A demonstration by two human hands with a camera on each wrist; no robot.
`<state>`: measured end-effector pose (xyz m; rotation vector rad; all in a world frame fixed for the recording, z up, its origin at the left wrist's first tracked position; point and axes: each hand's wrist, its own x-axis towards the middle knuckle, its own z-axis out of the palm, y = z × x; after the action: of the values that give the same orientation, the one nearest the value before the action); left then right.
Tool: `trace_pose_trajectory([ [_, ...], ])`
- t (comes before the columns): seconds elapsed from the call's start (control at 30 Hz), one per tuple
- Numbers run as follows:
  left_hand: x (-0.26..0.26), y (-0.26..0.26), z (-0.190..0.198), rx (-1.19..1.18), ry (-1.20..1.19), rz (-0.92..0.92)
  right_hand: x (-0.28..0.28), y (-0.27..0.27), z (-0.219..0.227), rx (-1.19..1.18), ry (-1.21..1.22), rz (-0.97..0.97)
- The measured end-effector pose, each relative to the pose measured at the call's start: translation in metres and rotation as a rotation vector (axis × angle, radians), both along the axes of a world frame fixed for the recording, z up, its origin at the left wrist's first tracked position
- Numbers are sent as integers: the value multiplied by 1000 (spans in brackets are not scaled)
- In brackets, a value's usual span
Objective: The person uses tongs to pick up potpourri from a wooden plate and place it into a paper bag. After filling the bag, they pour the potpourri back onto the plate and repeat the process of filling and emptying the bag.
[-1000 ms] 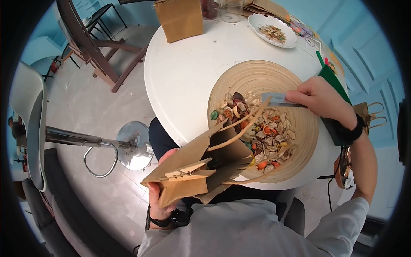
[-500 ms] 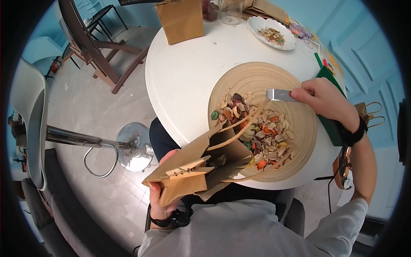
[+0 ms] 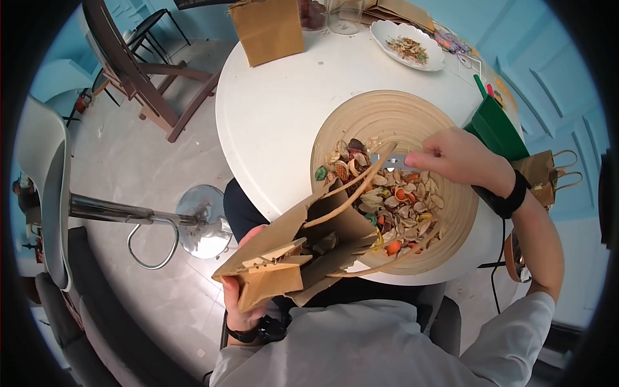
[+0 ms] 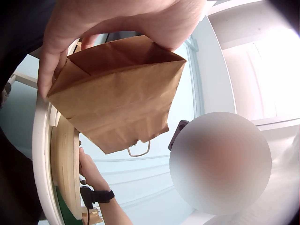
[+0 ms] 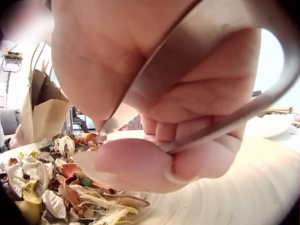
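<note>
My left hand (image 3: 240, 303) grips the bottom end of a brown paper bag (image 3: 258, 264), tilted with its mouth toward the tray. A wooden clothespin (image 3: 276, 254) lies along the bag's side. Twisted paper handles (image 3: 351, 200) reach out over a heap of dried petals and peel (image 3: 406, 206). This potpourri sits in a round wooden tray (image 3: 461, 226). In my right hand (image 3: 465, 160) are metal tongs (image 3: 389, 161), pinched between thumb and fingers, their tips over the upper part of the heap. The right wrist view shows the bent metal tongs (image 5: 225, 122) close up.
A standing paper bag (image 3: 267, 32), glass jars (image 3: 345, 18) and a white scalloped dish (image 3: 435, 58) with dried bits line the table's back. To the right are a green container (image 3: 496, 129) and another paper bag (image 3: 545, 177). A bar stool (image 3: 48, 174) stands left.
My right hand has moved left and slightly down with the tongs, from the tray's bare upper right to over the petals. The left hand and its bag stay nearly still.
</note>
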<state>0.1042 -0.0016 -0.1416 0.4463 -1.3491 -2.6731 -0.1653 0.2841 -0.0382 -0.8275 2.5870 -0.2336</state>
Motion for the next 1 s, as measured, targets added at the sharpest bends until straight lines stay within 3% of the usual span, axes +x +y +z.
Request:
trace_pose_trajectory([
  [0.07, 2, -2, -4, -1, -4, 5, -1, -1, -4, -34, -1, -4],
  [0.17, 4, -5, -12, 34, 212, -78, -3, -3, -6, -58, -24, -17],
  [0.23, 3, -2, -5, 53, -5, -10, -3, -3, -6, -51, -46, -28],
  [0.53, 1, -1, -1, 32, -3, -11, -4, 10, -2, -113, -132, -116],
  [0.63, 0, -2, 1, 11, 7, -32, 0, 16, 13, -138, -86, -140],
  [0.7, -1, -1, 3, 9, 8, -40, 4, 19, 24, -168, -154, -273],
  [0.83, -3, 1, 8, 1, 2, -56, 20, 18, 50, -164, -130, -282],
  [0.93, -6, 4, 11, -34, 9, -63, 39, 6, 63, -168, -146, -169],
  [1.0, -7, 7, 11, -33, 11, -65, 53, -3, 64, -292, -80, 118],
])
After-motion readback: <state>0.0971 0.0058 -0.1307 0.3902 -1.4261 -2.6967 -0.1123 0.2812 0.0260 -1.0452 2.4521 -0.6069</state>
